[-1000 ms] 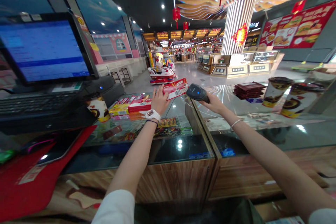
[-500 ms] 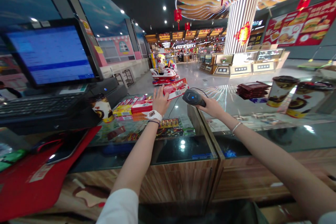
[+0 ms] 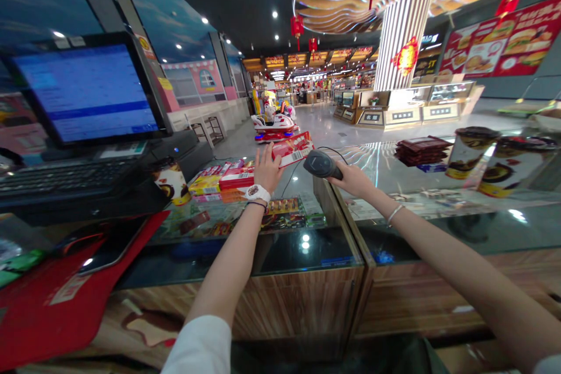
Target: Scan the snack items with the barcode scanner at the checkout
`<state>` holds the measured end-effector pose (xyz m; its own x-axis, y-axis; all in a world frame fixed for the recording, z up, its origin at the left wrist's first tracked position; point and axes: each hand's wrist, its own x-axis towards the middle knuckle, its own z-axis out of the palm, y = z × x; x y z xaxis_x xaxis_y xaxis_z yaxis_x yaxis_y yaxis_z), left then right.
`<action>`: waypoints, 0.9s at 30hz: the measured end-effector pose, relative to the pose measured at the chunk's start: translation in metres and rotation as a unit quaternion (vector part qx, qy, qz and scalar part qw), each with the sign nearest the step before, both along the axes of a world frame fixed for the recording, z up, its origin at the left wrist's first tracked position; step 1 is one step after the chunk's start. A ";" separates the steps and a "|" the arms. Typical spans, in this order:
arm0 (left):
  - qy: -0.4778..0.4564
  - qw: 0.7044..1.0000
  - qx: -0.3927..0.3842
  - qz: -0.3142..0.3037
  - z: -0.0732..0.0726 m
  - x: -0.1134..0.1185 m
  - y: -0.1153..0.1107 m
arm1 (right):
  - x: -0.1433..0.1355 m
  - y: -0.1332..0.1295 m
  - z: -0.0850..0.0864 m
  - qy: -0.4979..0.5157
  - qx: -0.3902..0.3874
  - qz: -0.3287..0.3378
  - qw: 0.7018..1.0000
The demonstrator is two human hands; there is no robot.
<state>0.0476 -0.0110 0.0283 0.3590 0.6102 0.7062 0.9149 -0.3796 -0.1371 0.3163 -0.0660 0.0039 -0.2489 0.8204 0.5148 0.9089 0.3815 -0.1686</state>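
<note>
My left hand (image 3: 268,170), with a white watch on its wrist, grips a red box (image 3: 293,148) by its left end. A white strip with a barcode runs along the side of the box that faces me. In my right hand (image 3: 350,178) is a dark barcode scanner (image 3: 322,164), its fingers wrapped round the handle. The scanner's head is just right of the box, close to the barcode; whether they touch I cannot tell. A thin cable (image 3: 336,151) runs behind the scanner.
Boxes of packaged sweets (image 3: 219,181) lie left of my left hand on the glass counter (image 3: 284,251). A monitor (image 3: 87,90), keyboard (image 3: 65,178) and phone (image 3: 114,248) are at the left. On the right are stacked brown packets (image 3: 421,151) and printed cups (image 3: 471,152).
The blue light on top of the scanner has gone out. Both hands, the red box and the scanner stay almost in place.
</note>
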 end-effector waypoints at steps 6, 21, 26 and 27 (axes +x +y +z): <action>-0.004 1.000 0.005 -0.012 0.001 0.000 -0.001 | 0.002 0.003 -0.002 0.001 0.014 0.010 1.000; -0.010 1.000 -0.003 -0.016 0.001 0.001 -0.002 | 0.027 0.022 -0.015 0.054 0.051 0.153 0.985; -0.008 1.000 0.001 -0.015 0.001 0.001 -0.002 | 0.040 0.039 -0.021 0.047 0.063 0.183 0.980; -0.007 1.000 0.001 -0.015 0.001 0.000 -0.002 | 0.043 0.043 -0.022 0.040 0.064 0.183 0.980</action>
